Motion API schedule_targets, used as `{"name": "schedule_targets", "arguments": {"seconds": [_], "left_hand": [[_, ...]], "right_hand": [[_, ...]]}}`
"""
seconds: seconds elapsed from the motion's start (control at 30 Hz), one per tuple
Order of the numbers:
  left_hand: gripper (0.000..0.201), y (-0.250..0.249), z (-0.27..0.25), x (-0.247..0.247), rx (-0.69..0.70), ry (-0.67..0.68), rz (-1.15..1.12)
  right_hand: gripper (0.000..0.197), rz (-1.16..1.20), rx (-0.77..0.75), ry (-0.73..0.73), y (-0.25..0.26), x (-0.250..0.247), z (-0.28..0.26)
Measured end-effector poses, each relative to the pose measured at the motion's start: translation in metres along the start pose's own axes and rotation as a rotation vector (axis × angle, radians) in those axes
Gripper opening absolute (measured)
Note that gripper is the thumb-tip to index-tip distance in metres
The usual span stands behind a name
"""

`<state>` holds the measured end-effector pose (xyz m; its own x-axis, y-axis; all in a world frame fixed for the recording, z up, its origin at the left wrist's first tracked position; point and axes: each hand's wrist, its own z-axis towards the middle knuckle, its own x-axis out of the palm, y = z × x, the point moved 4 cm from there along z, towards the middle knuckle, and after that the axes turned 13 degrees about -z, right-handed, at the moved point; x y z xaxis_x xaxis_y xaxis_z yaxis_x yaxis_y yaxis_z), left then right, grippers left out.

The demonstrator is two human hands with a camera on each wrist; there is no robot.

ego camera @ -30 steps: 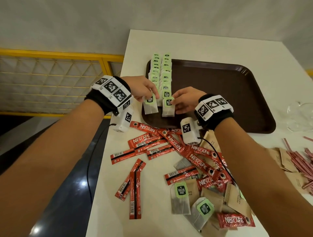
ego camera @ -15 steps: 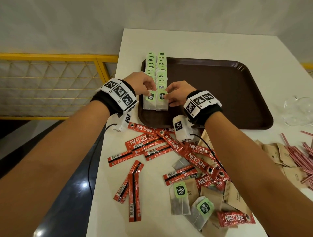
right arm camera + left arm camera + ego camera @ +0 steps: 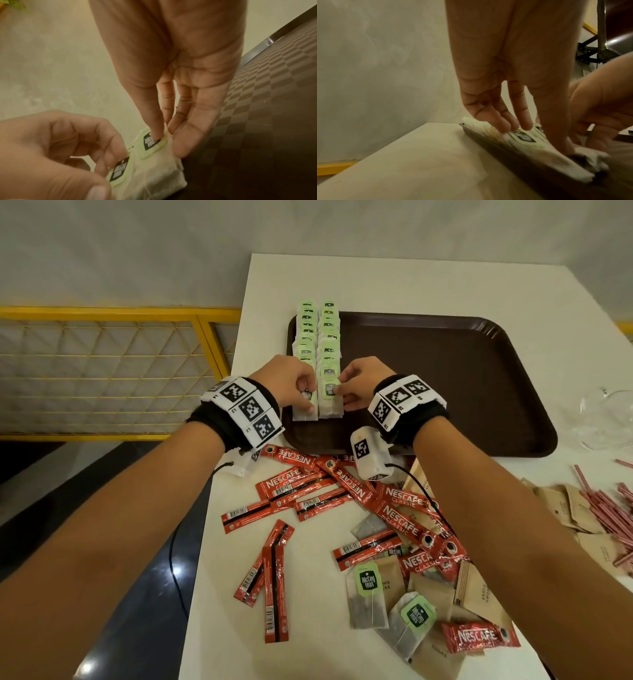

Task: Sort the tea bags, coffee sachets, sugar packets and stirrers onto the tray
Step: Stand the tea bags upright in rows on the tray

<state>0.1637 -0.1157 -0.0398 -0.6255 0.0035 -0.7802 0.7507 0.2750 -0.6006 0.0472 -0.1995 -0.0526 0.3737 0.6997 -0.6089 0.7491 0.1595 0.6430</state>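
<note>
A brown tray (image 3: 445, 378) carries two rows of green-tagged tea bags (image 3: 317, 337) along its left side. My left hand (image 3: 308, 402) pinches the nearest tea bag of the left row (image 3: 301, 414), with fingertips on its tag (image 3: 522, 136) and the thumb on its near end. My right hand (image 3: 340, 395) pinches the nearest tea bag of the right row (image 3: 330, 405), its thumb on the green tag (image 3: 154, 143) and its fingers along the bag's right edge. Both bags lie flat on the tray, side by side.
Red coffee sachets (image 3: 342, 484), loose tea bags (image 3: 366, 594) and brown sugar packets (image 3: 476, 594) are scattered on the white table before the tray. More sugar packets (image 3: 579, 508) and pink stirrers (image 3: 613, 508) lie at the right. A glass (image 3: 609, 416) stands right of the tray. A yellow railing (image 3: 102, 371) runs beyond the table's left edge.
Both hands have slid their tea bags away from the tray's near rim and up against the ends of the two rows. The bags now lie lower and flatter.
</note>
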Motion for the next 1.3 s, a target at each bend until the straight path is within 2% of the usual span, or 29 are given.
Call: {"name": "schedule_targets", "arguments": {"seconds": [0.2,0.43,0.63,0.77,0.93,1.1,1.3], "left_hand": [[0.030,-0.002,-0.006,0.004,0.037,-0.022,0.004],[0.021,-0.016,-0.005,0.019,0.093,0.033,0.067],[0.022,-0.018,-0.004,0.021,0.067,0.038,0.118],[0.024,-0.012,-0.007,0.011,0.074,0.016,0.056],[0.032,0.001,-0.018,-0.005,0.039,-0.060,0.006],[0.039,0.006,-0.020,0.001,-0.001,-0.043,0.030],[0.038,0.010,-0.021,0.006,-0.026,-0.038,0.054]], "right_hand": [[0.024,-0.090,-0.015,-0.018,-0.001,-0.002,-0.005],[0.022,-0.192,-0.009,0.154,-0.012,0.000,-0.019],[0.018,-0.328,-0.034,0.134,-0.004,0.004,-0.015],[0.014,-0.422,-0.049,0.085,-0.004,0.005,-0.014],[0.011,-0.356,-0.055,0.127,-0.008,0.002,-0.016],[0.015,-0.406,-0.061,0.026,-0.004,0.003,-0.017],[0.009,-0.443,-0.070,0.049,-0.007,0.008,-0.020]]}}
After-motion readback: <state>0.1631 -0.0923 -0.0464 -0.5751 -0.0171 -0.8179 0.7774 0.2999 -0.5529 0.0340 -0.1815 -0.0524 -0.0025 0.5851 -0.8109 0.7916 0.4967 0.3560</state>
